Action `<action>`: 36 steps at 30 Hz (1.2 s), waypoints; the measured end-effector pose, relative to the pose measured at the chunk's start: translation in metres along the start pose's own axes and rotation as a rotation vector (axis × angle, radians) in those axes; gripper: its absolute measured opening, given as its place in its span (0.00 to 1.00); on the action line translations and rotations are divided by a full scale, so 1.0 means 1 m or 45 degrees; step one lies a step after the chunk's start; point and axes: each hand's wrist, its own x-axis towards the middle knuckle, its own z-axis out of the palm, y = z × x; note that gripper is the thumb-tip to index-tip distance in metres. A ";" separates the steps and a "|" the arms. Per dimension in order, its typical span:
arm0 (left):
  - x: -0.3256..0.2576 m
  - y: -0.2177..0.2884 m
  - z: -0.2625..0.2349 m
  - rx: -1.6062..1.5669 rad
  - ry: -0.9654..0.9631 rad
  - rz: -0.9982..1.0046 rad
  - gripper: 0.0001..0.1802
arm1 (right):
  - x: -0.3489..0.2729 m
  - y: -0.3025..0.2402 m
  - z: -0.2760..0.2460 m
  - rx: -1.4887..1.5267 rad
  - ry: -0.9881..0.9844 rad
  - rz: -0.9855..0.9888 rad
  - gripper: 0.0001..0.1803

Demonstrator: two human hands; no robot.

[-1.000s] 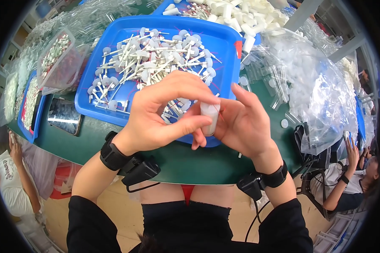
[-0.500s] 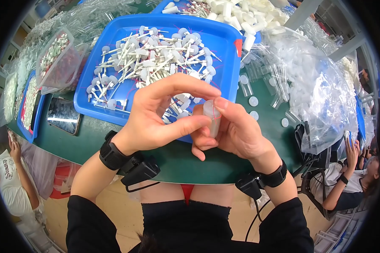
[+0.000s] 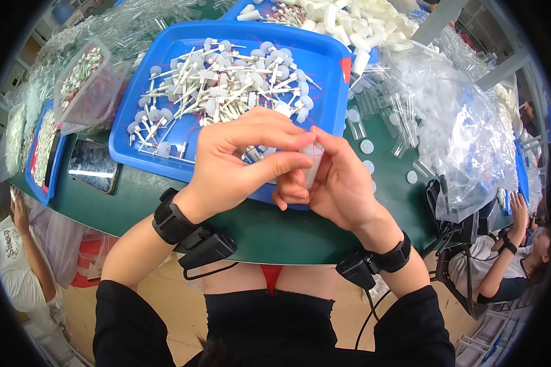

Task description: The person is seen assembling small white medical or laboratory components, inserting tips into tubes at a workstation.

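Note:
My right hand (image 3: 344, 183) is wrapped round a short translucent plastic tube (image 3: 313, 171), which stands tilted between its thumb and fingers. A whitish round cap sits in the tube's upper end, with thin red thread showing on it. Curved in a ring, my left hand (image 3: 236, 156) has thumb and index tips close together at the left edge of the tube's upper end; what lies between them is too small to make out. Behind both hands is a blue tray (image 3: 131, 104) with a heap of white sticks (image 3: 193, 85) bearing round whitish caps and red threads.
Loose round caps (image 3: 367, 147) and clear tubes (image 3: 356, 125) lie right of the tray. Farther right rests a large plastic bag (image 3: 471, 165) of whitish pieces. A phone (image 3: 93, 165) and a clear bin (image 3: 82, 85) are at left. Other people sit at both sides.
My left thumb and index tips have drawn closer together at the tube's top. Both hands have shifted slightly, and the tube has moved a little right and up.

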 end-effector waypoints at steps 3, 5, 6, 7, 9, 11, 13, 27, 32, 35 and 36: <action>0.002 0.006 0.000 0.257 -0.031 0.184 0.11 | -0.002 0.000 -0.001 0.068 -0.001 -0.009 0.28; 0.001 0.006 0.000 0.217 -0.005 0.139 0.12 | -0.002 -0.002 0.001 -0.010 -0.006 -0.038 0.29; 0.001 0.007 0.000 0.175 0.017 0.095 0.14 | -0.001 -0.004 0.002 -0.087 -0.009 -0.070 0.29; 0.001 0.008 0.003 0.175 0.023 0.102 0.14 | -0.002 -0.005 0.002 -0.096 -0.012 -0.070 0.29; 0.003 0.011 0.008 -0.045 0.157 0.010 0.17 | -0.005 -0.004 0.004 -0.897 0.253 -0.466 0.30; -0.001 0.001 0.002 0.011 0.113 0.011 0.19 | -0.002 -0.009 -0.002 -1.102 0.182 -0.727 0.24; 0.001 0.000 -0.001 0.113 0.036 0.134 0.19 | -0.004 -0.016 0.004 -1.609 0.238 -0.839 0.16; 0.007 0.010 -0.012 -0.169 -0.163 -0.184 0.13 | -0.005 -0.020 -0.004 -1.843 0.487 -0.883 0.13; 0.012 0.009 -0.020 0.453 0.212 -0.018 0.09 | -0.009 -0.023 -0.011 -1.686 0.517 -0.847 0.13; 0.019 0.009 -0.039 1.214 0.401 0.194 0.08 | -0.004 -0.024 -0.013 -1.873 0.632 -0.962 0.12; 0.020 0.008 -0.044 1.217 0.404 0.194 0.08 | -0.003 -0.025 -0.010 -1.873 0.628 -0.963 0.12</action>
